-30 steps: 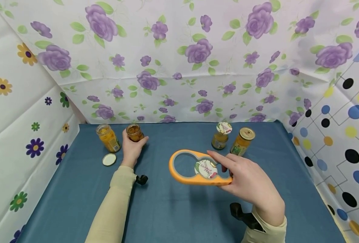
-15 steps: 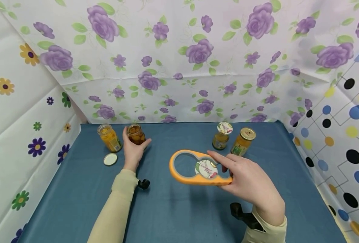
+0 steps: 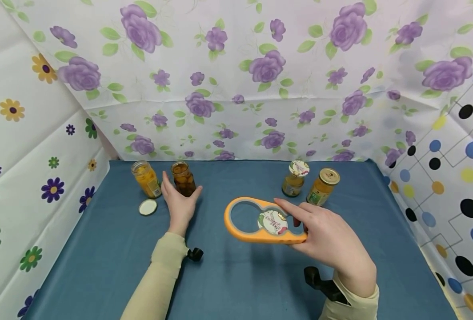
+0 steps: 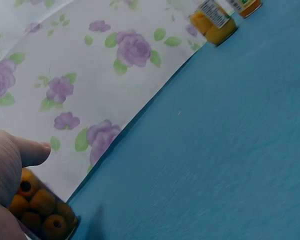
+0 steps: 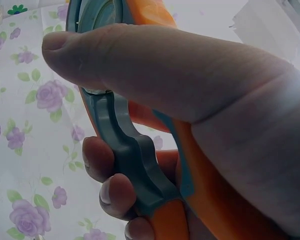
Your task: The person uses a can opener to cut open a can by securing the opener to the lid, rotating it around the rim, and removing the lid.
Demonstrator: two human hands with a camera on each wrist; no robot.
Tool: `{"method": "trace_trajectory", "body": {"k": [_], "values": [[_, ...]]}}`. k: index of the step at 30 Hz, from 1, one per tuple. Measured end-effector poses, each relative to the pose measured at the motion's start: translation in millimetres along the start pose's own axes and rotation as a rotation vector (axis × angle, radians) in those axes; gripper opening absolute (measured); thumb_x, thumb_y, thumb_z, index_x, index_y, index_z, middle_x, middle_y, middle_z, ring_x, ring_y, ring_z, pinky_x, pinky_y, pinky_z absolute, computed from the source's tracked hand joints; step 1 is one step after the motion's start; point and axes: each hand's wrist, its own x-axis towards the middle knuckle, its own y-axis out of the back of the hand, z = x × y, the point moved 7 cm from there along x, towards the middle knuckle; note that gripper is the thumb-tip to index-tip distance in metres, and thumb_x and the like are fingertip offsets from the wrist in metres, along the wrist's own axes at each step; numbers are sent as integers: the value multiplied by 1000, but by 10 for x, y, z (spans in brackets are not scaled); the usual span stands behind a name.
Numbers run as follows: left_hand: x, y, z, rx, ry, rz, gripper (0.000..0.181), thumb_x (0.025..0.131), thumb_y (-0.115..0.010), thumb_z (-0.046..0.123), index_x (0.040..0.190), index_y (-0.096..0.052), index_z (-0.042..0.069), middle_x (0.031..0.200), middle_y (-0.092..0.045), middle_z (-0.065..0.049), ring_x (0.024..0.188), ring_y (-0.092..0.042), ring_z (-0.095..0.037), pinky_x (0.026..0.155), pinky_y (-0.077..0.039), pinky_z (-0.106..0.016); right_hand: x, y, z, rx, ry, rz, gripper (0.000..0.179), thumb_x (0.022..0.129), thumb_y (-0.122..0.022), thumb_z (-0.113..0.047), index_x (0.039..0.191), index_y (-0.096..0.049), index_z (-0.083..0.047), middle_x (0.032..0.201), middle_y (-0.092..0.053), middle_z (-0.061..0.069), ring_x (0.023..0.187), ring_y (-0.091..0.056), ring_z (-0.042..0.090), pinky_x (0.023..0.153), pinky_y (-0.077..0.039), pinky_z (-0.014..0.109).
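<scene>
In the head view my left hand (image 3: 179, 206) is spread just in front of an uncovered jar (image 3: 184, 180) of small brownish round pieces, which stands upright on the cloth. Thumb and fingers are straight and look clear of the glass. The left wrist view shows the thumb (image 4: 32, 151) above that jar (image 4: 45, 205). My right hand (image 3: 336, 238) grips an orange and grey jar opener (image 3: 256, 236) over the middle of the table. A patterned round lid (image 3: 272, 222) sits inside the opener. The right wrist view shows fingers and thumb curled round its handles.
Left of the brown jar stands an uncovered jar of yellow pieces (image 3: 146, 178), with a white lid (image 3: 147, 207) lying before it. Two lidded jars, a smaller one (image 3: 293, 183) and a gold-topped one (image 3: 320, 189), stand at the back right. Patterned cloth walls (image 3: 236, 129) enclose the table.
My left hand has let go of the brown jar and drawn back slightly toward me, its fingers spreading. The right hand keeps its hold on the opener in the same place.
</scene>
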Motion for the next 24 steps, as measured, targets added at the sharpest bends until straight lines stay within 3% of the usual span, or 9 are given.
{"method": "trace_trajectory", "body": {"k": [6, 16, 20, 24], "values": [[-116, 16, 107, -89, -103, 83, 113, 96, -85, 26, 172, -2, 21, 175, -1, -11, 162, -9, -33, 129, -18, -55, -7, -2, 10, 2, -8, 0, 89, 78, -96, -22, 157, -56, -31, 90, -53, -17, 68, -43, 4, 60, -40, 26], [-300, 63, 417, -204, -279, 177, 85, 102, -72, 3, 166, -17, 11, 172, -5, -13, 159, -8, -31, 127, -16, -58, -8, -1, 20, -4, 3, 11, 89, 79, -95, -20, 158, -55, -31, 91, -53, -17, 67, -42, 5, 60, -39, 26], [-422, 52, 631, -291, -309, 154, 78, 104, -68, 4, 165, -19, 8, 171, -8, -13, 158, -11, -30, 123, -20, -61, -7, -6, 20, -7, 13, 22, 87, 79, -95, -21, 157, -57, -29, 91, -53, -17, 67, -42, 4, 60, -39, 26], [-588, -13, 909, -434, -268, 30, 70, 106, -64, 3, 162, -21, 6, 165, -22, -17, 150, -27, -35, 117, -27, -57, -6, 1, 16, -10, 24, 31, 87, 79, -95, -22, 157, -57, -29, 91, -53, -16, 67, -41, 4, 60, -39, 26]]}}
